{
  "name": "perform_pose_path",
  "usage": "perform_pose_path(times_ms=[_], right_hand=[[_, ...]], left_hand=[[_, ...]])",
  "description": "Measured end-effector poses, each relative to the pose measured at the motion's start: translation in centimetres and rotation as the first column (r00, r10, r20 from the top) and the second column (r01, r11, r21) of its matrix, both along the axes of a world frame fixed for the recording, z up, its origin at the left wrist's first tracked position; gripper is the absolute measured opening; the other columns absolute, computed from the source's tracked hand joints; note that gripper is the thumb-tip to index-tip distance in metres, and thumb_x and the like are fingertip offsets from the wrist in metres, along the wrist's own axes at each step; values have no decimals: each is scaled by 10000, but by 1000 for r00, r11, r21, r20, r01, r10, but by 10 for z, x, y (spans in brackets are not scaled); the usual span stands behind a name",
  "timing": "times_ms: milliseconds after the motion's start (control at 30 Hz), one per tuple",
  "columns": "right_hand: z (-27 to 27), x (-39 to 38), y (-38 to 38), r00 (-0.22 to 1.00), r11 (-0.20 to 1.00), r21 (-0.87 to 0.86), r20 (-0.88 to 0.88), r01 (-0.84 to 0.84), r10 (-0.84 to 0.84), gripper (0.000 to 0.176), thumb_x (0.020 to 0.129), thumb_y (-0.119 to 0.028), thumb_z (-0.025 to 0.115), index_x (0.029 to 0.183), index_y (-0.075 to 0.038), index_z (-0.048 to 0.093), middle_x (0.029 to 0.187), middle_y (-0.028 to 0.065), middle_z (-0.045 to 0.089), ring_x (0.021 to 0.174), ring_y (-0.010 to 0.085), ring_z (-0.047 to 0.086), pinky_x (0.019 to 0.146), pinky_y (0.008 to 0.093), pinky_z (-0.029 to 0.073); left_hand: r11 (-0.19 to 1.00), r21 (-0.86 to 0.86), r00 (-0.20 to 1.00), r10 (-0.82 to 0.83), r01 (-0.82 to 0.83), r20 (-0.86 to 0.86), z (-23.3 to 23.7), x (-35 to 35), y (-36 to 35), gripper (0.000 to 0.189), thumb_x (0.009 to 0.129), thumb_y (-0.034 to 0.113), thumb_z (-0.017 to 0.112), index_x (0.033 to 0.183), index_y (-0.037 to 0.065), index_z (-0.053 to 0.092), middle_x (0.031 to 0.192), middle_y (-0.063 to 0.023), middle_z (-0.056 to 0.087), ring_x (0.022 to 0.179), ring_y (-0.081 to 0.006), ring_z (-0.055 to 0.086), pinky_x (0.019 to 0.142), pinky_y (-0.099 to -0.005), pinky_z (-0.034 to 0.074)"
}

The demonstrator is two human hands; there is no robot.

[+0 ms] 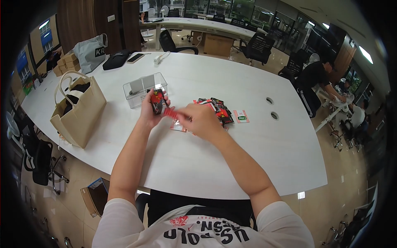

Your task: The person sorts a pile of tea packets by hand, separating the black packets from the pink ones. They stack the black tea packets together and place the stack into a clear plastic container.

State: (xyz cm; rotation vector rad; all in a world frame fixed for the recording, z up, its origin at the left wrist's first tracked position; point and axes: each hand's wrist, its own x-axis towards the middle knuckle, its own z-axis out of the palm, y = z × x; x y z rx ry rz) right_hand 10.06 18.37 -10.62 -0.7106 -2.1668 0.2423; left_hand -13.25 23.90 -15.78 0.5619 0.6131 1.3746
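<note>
Black-and-red packets (pixel 157 101) are gripped in my left hand (pixel 149 110), just in front of a clear plastic box (pixel 132 99). My right hand (pixel 202 121) is beside it, fingers pinched on a red packet (pixel 171 113) that is blurred by motion. Behind and to the right of my right hand lies a pile of black-and-red packets (pixel 223 112). One red-and-white packet with a green mark (pixel 241 116) lies apart at the pile's right. Another light packet (pixel 178 126) is partly hidden under my right hand.
On the white table (pixel 264 157) stand a beige tote bag (pixel 84 113), a grey bag (pixel 92 56), small brown boxes (pixel 67 64), a black pouch (pixel 116 60), a phone (pixel 135 58) and a white adapter (pixel 157 60). A person (pixel 312 80) bends beyond the table's right side.
</note>
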Motion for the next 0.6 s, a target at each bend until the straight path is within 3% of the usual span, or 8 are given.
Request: perform_pose_path(times_ms=[100, 200, 233, 333, 367, 467, 567, 600], right_hand=[[13, 7, 4, 945, 976, 17, -252, 218, -207, 91, 878, -137, 743, 946, -78, 759, 759, 92, 670, 674, 291, 669, 616, 404, 543], [-3, 3, 11, 934, 930, 210, -258, 303, -246, 97, 893, -159, 732, 938, -75, 748, 718, 91, 642, 672, 285, 663, 619, 400, 549], [-9, 1, 9, 948, 927, 210, -140, 312, -287, 147, 911, -192, 725, 934, -47, 731, 805, 94, 649, 722, 278, 670, 647, 404, 562], [-21, -7, 2, 981, 968, 162, 7, 192, -196, 210, 933, -231, 716, 929, -21, 714, 937, 93, 649, 812, 273, 677, 678, 408, 570], [-19, -6, -1, 978, 979, 76, 67, 190, -195, 276, 935, -270, 723, 951, 6, 725, 1032, 93, 639, 930, 291, 666, 741, 417, 571], [-4, 7, 1, 995, 998, 28, 77, 56, -58, 316, 922, -313, 742, 1003, -8, 754, 1061, 93, 660, 1006, 301, 645, 807, 427, 565], [1, 24, 22, 999, 998, -55, 31, 33, -31, 381, 907, -375, 758, 1045, -21, 773, 1122, 115, 681, 1061, 308, 625, 869, 435, 552], [-1, 32, 31, 990, 994, -19, 96, 106, -104, 393, 903, -388, 761, 1053, -25, 772, 1128, 119, 689, 1076, 310, 627, 883, 433, 551]], left_hand=[[1000, -27, 1000, 0, 0, 6, -6, 32, -4, 693, 1028, 722, 442, 1240, 84, 611, 968, -57, 662, 971, -210, 684, 966, -530, 581], [990, 26, 986, -134, 137, -97, -1, 64, -28, 792, 1018, 775, 340, 1332, 84, 565, 1230, -100, 668, 1135, -236, 676, 1025, -471, 552], [985, 42, 979, -162, 168, -122, 6, 74, -40, 829, 1011, 796, 282, 1354, 94, 557, 1333, -94, 638, 1215, -248, 648, 1065, -443, 526], [989, 18, 987, -144, 145, -71, 15, 91, -58, 861, 992, 821, 275, 1380, 104, 551, 1348, -90, 625, 1266, -243, 617, 1077, -438, 517], [988, 17, 987, -155, 156, -54, 18, 91, -62, 873, 981, 836, 300, 1408, 113, 536, 1364, -91, 612, 1303, -242, 586, 1082, -428, 509], [986, 68, 988, -148, 151, -37, 6, 79, -45, 883, 975, 842, 334, 1438, 111, 506, 1375, -106, 605, 1291, -251, 594, 1084, -431, 505], [989, 90, 992, -121, 117, 41, -3, 62, -28, 744, 1012, 761, 417, 1365, 114, 523, 1224, -80, 638, 1143, -223, 633, 979, -437, 531], [986, 117, 987, -132, 122, 86, -7, 56, -22, 713, 1018, 744, 431, 1344, 118, 531, 1188, -71, 643, 1112, -215, 637, 955, -435, 534]])
